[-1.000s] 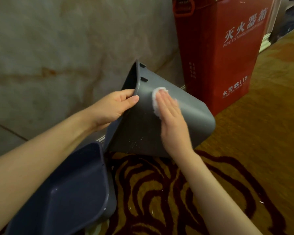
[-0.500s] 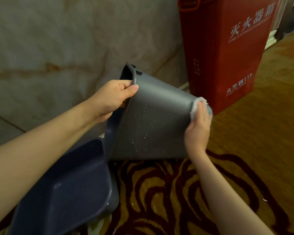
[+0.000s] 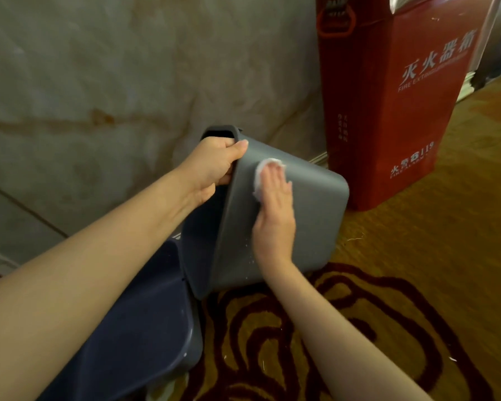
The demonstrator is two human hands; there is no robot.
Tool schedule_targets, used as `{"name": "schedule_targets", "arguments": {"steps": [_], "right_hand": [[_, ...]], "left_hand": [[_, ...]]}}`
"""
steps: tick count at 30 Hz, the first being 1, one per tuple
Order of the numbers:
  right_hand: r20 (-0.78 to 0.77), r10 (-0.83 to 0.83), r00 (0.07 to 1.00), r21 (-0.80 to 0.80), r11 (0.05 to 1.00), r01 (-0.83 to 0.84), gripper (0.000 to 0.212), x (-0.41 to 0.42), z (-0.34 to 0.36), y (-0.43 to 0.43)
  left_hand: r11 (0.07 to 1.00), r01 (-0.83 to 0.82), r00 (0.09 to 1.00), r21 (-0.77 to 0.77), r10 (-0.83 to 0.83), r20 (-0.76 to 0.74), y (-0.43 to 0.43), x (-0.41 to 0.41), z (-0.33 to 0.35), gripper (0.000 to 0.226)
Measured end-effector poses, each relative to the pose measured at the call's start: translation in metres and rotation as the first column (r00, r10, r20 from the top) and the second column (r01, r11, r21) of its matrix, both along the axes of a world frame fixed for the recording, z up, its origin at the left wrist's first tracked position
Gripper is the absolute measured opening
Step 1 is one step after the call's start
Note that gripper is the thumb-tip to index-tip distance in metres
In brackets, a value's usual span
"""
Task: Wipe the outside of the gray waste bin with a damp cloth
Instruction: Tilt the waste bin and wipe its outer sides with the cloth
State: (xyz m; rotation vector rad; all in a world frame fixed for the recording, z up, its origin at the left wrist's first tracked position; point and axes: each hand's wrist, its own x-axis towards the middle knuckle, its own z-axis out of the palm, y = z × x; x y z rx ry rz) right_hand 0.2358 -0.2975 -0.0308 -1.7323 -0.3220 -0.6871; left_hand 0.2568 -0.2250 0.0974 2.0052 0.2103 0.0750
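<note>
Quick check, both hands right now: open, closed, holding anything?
Left hand: closed on the rim of the gray waste bin, holding it tipped.
Right hand: open and flat, pressing the white cloth against the bin's side.

Patterned gold-and-maroon carpet bearing a red fire-extinguisher box at 1 o'clock and a dark blue bin lid at 7 o'clock.

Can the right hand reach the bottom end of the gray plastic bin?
Probably yes. The right hand lies flat on the gray plastic bin, pressing the white cloth, and nothing sits between it and the base.
</note>
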Motion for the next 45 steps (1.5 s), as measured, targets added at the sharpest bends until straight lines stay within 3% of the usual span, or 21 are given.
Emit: {"name": "schedule_targets", "arguments": {"steps": [6,15,22,24,26,30,34,41,45], "right_hand": [[0.109,0.123,0.986,-0.155,0.982,-0.106,0.049,-0.031,0.001,0.034],[0.189,0.046,0.981,-0.316,0.949,0.017,0.046,-0.024,0.015,0.011],[0.043,0.219,0.975,-0.566,0.809,-0.157,0.049,-0.018,0.029,0.007],[0.031,0.222,0.975,-0.604,0.781,-0.159,0.05,-0.012,0.029,0.004],[0.025,0.213,0.977,-0.582,0.798,-0.159,0.05,-0.007,0.031,0.005],[-0.017,0.138,0.99,-0.453,0.882,-0.13,0.046,-0.003,0.027,0.009],[-0.054,0.138,0.989,-0.322,0.935,-0.148,0.043,-0.012,0.02,0.029],[-0.051,0.021,0.998,-0.237,0.971,-0.033,0.047,-0.027,-0.013,0.029],[-0.38,-0.136,0.915,-0.165,0.983,0.078,0.043,-0.019,-0.056,-0.013]], "left_hand": [[0.988,-0.136,0.991,-0.07,0.137,0.001,0.026,-0.016,-0.006,0.035],[0.988,-0.144,0.989,0.056,0.143,0.023,0.032,-0.01,0.033,0.025],[0.978,-0.205,0.973,0.026,0.207,-0.102,0.045,0.002,0.029,0.013],[0.974,-0.226,0.97,0.003,0.226,-0.093,0.046,0.007,0.024,0.031],[0.973,-0.228,0.971,-0.032,0.225,-0.082,0.047,0.009,0.02,0.04],[0.947,-0.061,0.998,-0.315,0.046,-0.053,0.054,-0.007,0.004,0.025],[0.972,0.066,0.998,-0.224,-0.064,0.016,0.073,-0.038,-0.022,0.033],[0.947,0.114,0.993,-0.299,-0.113,0.021,0.075,-0.054,-0.023,0.038],[0.934,0.078,0.996,-0.349,-0.086,-0.008,0.077,-0.054,-0.022,0.034]]}}
